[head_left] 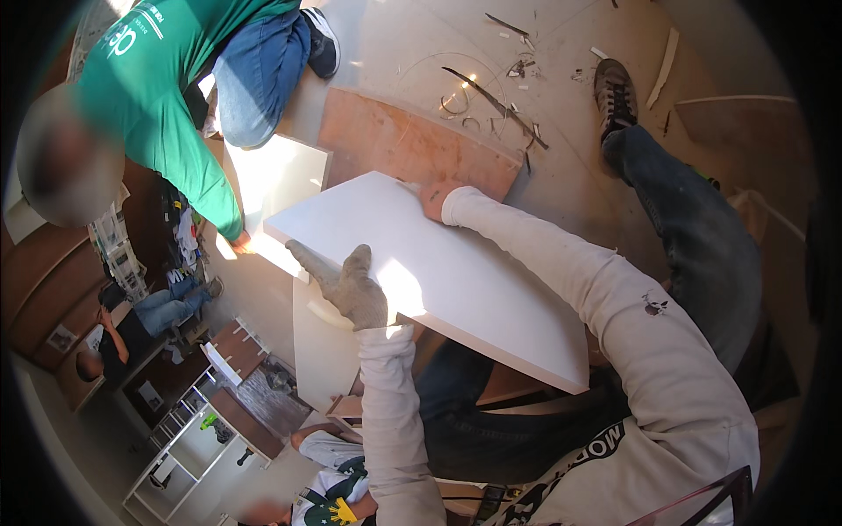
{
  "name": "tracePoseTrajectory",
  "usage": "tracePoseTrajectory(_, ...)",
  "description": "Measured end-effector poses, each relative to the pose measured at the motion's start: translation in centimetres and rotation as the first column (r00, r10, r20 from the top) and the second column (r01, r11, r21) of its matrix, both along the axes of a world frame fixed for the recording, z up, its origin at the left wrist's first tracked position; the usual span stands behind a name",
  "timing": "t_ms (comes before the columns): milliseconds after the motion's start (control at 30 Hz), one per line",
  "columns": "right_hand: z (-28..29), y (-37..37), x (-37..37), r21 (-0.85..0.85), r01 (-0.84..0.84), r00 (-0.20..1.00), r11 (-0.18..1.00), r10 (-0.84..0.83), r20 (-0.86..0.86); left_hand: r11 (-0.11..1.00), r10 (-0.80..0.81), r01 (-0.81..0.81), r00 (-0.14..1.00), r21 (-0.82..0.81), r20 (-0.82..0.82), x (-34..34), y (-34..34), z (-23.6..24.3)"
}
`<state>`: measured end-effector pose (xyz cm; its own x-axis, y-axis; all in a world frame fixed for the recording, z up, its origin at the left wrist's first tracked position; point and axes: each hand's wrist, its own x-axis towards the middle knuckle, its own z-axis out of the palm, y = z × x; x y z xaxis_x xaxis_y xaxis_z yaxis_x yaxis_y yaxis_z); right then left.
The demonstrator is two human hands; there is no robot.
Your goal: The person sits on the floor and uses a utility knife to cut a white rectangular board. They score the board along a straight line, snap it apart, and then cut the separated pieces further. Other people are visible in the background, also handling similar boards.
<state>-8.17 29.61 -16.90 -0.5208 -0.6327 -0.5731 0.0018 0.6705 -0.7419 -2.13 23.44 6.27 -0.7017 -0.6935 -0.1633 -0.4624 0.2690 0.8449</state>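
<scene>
A large white board with a slanted end lies across the middle, over my legs. My left hand, in a grey glove, holds its left edge, thumb on the top face and a finger stretched along the edge. My bare right hand grips the far edge; most of its fingers are hidden. Beyond the board's far left corner lies a second white panel, bright with sunlight. A co-worker in a green shirt has a hand at that panel, close to my board's corner.
A reddish-brown board lies on the floor beyond. Dark strips and scraps litter the floor past it. My shoe is at the upper right. Another person is at the lower left, near a white shelf frame. Someone else is farther left.
</scene>
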Motion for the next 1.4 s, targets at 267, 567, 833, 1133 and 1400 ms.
tracePoseTrajectory(267, -0.8, 3.8, 1.8, 0.014, 0.223, 0.950, 0.975, -0.220, 0.223, 0.999, 0.041, -0.040, 0.999, 0.031, -0.010, 0.0, -0.3, -0.3)
tracePoseTrajectory(567, -4.0, 20.0, 12.8, 0.196, 0.508, 0.733, 0.838, -0.541, 0.412, 0.982, 0.186, -0.179, 0.967, -0.053, 0.172, -1.1, 0.9, 1.3)
tracePoseTrajectory(833, -8.2, 20.7, 19.2, 0.366, 0.649, 0.676, 0.667, -0.726, 0.125, 0.975, 0.140, -0.146, 0.989, 0.170, 0.044, 5.1, -1.9, -3.5)
tracePoseTrajectory(1133, -6.7, 17.8, 19.4, -0.049, 0.539, 0.824, 0.841, -0.515, 0.234, 0.912, 0.353, -0.377, 0.922, 0.164, 0.156, 6.1, -4.9, -0.9)
tracePoseTrajectory(1400, -4.4, 11.7, 14.0, -0.240, 0.545, 0.831, 0.803, -0.479, 0.285, 0.838, 0.465, -0.450, 0.885, 0.309, 0.029, 2.6, -7.1, 3.6)
